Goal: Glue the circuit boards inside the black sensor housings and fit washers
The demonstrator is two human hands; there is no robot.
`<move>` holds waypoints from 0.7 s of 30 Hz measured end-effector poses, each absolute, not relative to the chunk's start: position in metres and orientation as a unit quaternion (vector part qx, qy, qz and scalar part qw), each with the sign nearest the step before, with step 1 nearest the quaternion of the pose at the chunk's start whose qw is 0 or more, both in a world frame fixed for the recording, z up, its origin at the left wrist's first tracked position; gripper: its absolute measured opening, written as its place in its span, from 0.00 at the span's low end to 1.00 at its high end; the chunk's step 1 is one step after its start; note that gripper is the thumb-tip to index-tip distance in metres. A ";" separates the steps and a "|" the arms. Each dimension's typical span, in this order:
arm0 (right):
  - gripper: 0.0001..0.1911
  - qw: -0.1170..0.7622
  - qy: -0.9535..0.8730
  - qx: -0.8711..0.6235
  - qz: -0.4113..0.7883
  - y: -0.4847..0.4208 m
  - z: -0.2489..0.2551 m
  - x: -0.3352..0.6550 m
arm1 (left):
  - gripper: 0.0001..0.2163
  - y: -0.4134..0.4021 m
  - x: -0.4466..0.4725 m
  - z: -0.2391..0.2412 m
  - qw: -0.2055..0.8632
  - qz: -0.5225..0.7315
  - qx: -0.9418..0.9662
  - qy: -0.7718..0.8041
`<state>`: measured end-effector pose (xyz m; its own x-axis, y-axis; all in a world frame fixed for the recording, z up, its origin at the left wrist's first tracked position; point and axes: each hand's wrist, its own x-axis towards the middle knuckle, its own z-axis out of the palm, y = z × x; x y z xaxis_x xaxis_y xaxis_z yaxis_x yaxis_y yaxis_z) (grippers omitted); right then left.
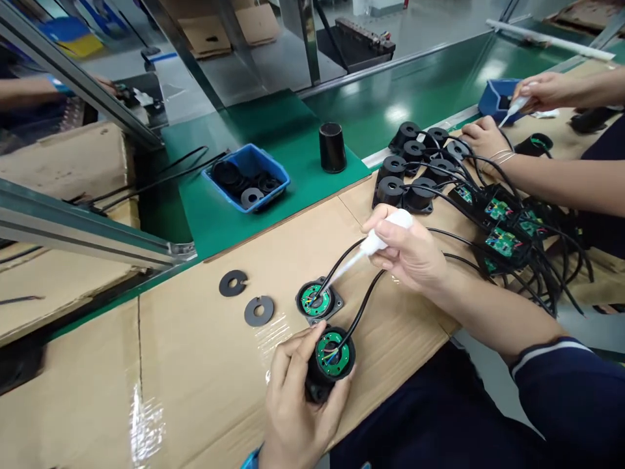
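Note:
My left hand is wrapped round a black round housing, whose open top shows a green circuit board with coloured wires and a black cable. In my right hand is a white glue bottle, tilted down to the left. Its long thin nozzle points at a second black housing just behind the first, also open with a green board and cable; whether the tip touches it I cannot tell. Two dark grey slotted rings lie flat on the cardboard to the left.
A blue bin with black rings and an upside-down black cup stand on the green mat. At right are several capped housings and cabled circuit boxes. A co-worker's hands work there with another white bottle.

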<state>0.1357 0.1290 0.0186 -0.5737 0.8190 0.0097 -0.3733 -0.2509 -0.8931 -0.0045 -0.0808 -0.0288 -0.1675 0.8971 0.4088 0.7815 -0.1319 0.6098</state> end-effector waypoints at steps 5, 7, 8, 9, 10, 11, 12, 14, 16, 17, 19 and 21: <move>0.25 0.399 -0.560 -0.216 0.693 0.112 0.016 0.140 | 0.27 -0.084 -0.005 -0.030 0.062 0.390 0.638 0.661; 0.21 0.396 -0.594 -0.195 0.673 0.106 0.017 0.144 | 0.30 -0.085 -0.004 -0.033 0.071 0.417 0.623 0.658; 0.18 0.394 -0.607 -0.184 0.666 0.103 0.017 0.146 | 0.31 -0.085 -0.004 -0.035 0.079 0.437 0.613 0.653; 0.16 0.390 -0.618 -0.173 0.660 0.100 0.019 0.148 | 0.32 -0.084 -0.004 -0.037 0.087 0.455 0.604 0.648; 0.13 0.385 -0.629 -0.160 0.657 0.098 0.020 0.149 | 0.31 -0.084 -0.004 -0.038 0.091 0.469 0.598 0.644; 0.11 0.381 -0.637 -0.144 0.655 0.097 0.021 0.150 | 0.30 -0.083 -0.004 -0.039 0.092 0.476 0.596 0.640; 0.10 0.378 -0.644 -0.127 0.653 0.095 0.022 0.151 | 0.29 -0.082 -0.004 -0.039 0.089 0.476 0.598 0.638; 0.10 0.379 -0.661 -0.095 0.640 0.094 0.024 0.150 | 0.27 -0.081 -0.004 -0.038 0.083 0.472 0.605 0.636; 0.12 0.390 -0.687 -0.073 0.608 0.094 0.024 0.150 | 0.27 -0.080 -0.004 -0.037 0.078 0.472 0.611 0.632; 0.13 0.395 -0.704 -0.067 0.587 0.094 0.024 0.149 | 0.27 -0.080 -0.004 -0.036 0.076 0.471 0.613 0.630; 0.14 0.400 -0.731 -0.057 0.550 0.094 0.023 0.149 | 0.27 -0.081 -0.004 -0.036 0.077 0.466 0.615 0.632; 0.14 0.394 -0.751 -0.056 0.526 0.094 0.022 0.150 | 0.26 -0.082 -0.005 -0.036 0.082 0.463 0.613 0.635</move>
<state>0.1499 0.0939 0.0224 -0.6830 0.4989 0.5335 -0.3310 0.4397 -0.8349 -0.0045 -0.0819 -0.0361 -0.2357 0.8545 0.4628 0.7029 -0.1789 0.6884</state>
